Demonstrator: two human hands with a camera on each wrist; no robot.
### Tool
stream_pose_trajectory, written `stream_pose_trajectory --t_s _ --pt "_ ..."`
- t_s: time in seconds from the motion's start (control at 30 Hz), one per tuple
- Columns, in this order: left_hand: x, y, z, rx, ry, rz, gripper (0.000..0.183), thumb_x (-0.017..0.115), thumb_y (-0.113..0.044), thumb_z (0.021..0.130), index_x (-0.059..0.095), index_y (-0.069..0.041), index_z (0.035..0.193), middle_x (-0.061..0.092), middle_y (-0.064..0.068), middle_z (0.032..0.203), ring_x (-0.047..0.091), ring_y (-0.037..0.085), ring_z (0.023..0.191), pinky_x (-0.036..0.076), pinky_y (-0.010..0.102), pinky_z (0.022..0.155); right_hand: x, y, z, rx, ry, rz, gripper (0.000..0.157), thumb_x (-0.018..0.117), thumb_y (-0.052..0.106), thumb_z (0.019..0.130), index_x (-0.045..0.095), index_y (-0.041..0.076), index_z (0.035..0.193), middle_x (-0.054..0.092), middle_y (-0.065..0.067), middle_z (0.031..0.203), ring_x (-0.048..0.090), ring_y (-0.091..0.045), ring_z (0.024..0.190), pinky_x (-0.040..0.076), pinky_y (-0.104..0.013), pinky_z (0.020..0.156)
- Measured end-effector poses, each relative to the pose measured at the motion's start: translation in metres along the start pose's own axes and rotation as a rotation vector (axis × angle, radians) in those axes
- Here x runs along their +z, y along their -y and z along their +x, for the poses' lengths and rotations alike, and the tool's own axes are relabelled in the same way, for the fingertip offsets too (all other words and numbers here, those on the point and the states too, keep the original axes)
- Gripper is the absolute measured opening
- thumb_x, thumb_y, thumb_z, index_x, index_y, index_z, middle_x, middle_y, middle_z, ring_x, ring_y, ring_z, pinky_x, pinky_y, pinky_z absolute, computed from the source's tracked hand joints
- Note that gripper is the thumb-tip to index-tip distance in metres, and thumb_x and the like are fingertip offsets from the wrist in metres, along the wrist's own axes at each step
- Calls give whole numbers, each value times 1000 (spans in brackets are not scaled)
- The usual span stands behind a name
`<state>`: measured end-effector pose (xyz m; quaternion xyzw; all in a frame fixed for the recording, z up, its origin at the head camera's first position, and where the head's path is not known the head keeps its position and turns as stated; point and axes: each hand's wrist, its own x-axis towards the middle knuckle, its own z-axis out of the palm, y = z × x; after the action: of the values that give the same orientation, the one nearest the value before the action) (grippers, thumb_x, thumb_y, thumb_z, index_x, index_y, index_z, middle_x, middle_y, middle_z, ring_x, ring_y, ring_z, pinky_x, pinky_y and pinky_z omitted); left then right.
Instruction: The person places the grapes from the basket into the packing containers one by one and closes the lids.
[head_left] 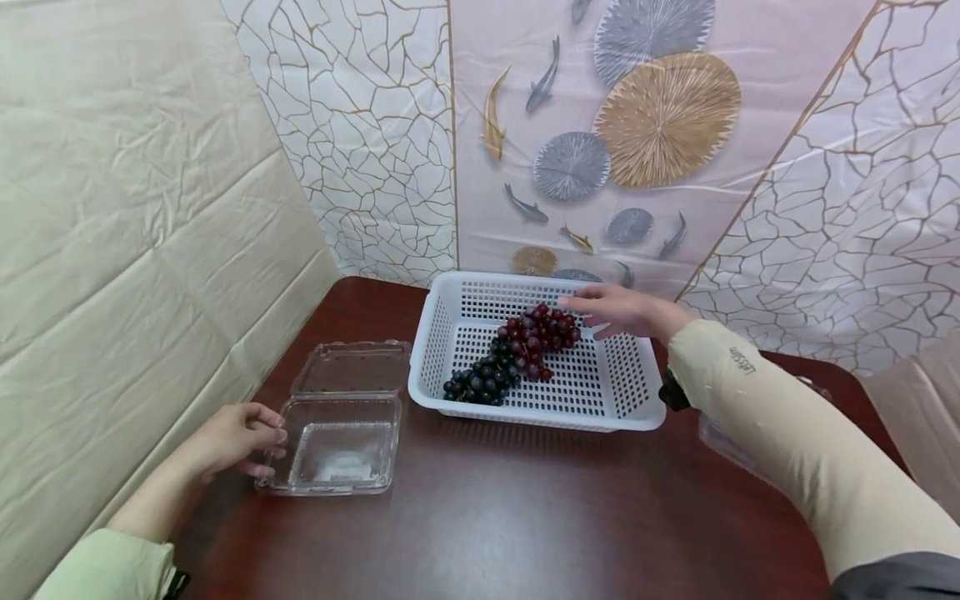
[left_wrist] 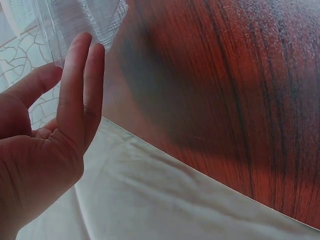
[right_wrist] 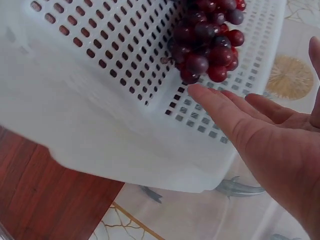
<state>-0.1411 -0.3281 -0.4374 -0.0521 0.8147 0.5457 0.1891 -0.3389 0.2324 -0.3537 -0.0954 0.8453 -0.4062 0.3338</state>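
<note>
My left hand (head_left: 238, 442) is at the left rim of a clear plastic clamshell box (head_left: 341, 442), which lies with its lid tipped back. In the left wrist view two of its fingers (left_wrist: 75, 85) are straight, and the thumb tip is close to the box edge. My right hand (head_left: 618, 310) reaches over the back right of a white basket (head_left: 540, 421), fingers extended and holding nothing. Just past its fingertips lies a bunch of red grapes (right_wrist: 205, 37). A bunch of dark grapes (head_left: 480, 379) lies against it, front left in the basket.
Another clear plastic container (head_left: 731, 442) is partly hidden behind my right forearm. The dark red wooden table (head_left: 487, 508) meets a cream cloth wall (head_left: 172, 250) on the left and a patterned cloth (head_left: 390, 167) at the back.
</note>
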Motion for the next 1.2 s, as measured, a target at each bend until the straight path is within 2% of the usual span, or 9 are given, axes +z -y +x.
stream_pose_trajectory --t_s 0.4,0.63,0.97,1.2 --pt "0 2 4 13 8 -13 25 63 3 102 52 19 118 76 20 99 76 27 89 68 47 68 0 -6 14 57 59 25 90 49 50 113 5 -7 167 11 -34 173 21 -53 157 38 -65 122" --pt "0 1 3 10 10 -19 26 65 3 102 52 19 118 76 21 100 76 27 88 68 47 68 4 -12 24 108 31 37 90 51 50 112 8 -5 168 13 -33 173 22 -52 157 41 -62 121" --pt "2 1 2 12 5 -24 24 64 3 102 53 18 117 75 19 97 74 27 88 68 47 68 12 -15 37 151 13 77 102 60 50 108 0 -6 168 3 -32 174 18 -55 157 47 -61 117" --pt "2 1 2 13 4 -18 26 64 3 101 52 19 118 75 19 97 75 28 89 68 47 68 19 -16 44 185 -17 99 99 62 46 108 2 -5 168 5 -31 174 13 -49 160 52 -56 113"
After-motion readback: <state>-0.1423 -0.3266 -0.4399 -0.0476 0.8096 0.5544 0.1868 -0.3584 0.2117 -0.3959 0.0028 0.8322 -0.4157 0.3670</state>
